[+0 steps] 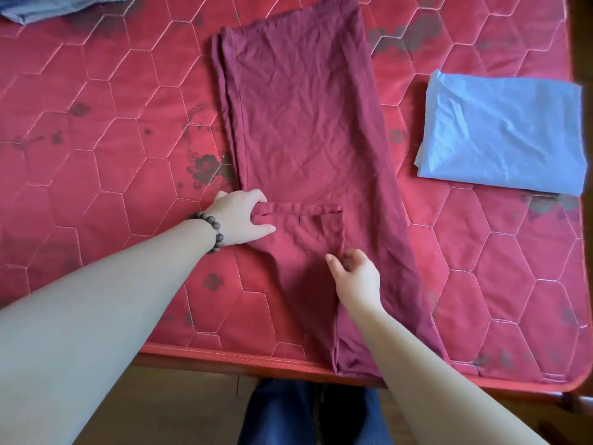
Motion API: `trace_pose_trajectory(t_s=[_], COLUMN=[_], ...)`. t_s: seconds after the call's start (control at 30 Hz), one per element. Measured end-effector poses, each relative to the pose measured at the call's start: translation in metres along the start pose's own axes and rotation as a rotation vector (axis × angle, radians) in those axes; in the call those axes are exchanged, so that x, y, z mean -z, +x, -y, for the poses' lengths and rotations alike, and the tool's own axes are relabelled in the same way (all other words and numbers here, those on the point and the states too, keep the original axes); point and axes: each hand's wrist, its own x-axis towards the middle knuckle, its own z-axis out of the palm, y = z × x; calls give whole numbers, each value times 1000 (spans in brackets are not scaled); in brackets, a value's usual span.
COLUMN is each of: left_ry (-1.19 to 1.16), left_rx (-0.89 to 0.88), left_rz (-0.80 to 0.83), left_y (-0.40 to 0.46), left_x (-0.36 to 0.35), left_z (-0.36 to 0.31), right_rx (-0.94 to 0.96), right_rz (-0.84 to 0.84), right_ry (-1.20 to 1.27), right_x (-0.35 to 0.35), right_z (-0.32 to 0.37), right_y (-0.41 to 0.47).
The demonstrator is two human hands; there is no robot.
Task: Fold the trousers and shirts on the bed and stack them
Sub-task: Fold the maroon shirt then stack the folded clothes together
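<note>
red mattress (96,130) | left hand (239,220) pinches maroon trousers (305,123) | right hand (354,277) relaxed above them

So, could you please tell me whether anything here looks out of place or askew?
The maroon trousers lie skewed, their near end overhanging the mattress edge. Dark blotches mark the mattress.

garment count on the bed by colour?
Maroon: 1, the maroon trousers, left hand gripping their flap, right hand resting on them.
Light blue: 1, folded light blue garment.
Grey-blue: 1, grey-blue garment, partly out of frame.
Total: 3
</note>
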Motion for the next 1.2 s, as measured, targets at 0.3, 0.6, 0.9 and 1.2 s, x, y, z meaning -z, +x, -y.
trace_pose_trajectory(t_s=[0.3,0.6,0.9,1.2], left_ry=[-231,145,256,351], left_rx=[64,76,26,24], left_rz=[-88,-203,-594,-281], left_y=[17,19,-31,-42], left_x=[6,-17,-44,-117], left_z=[-3,-10,-58,-49], right_rx=[125,-33,337,957], right_rz=[-38,106,-97,188], right_ry=[-115,-211,-442,-976], right_x=[0,3,10,-5], right_z=[20,-24,-27,-13], right_y=[21,-32,-61,31])
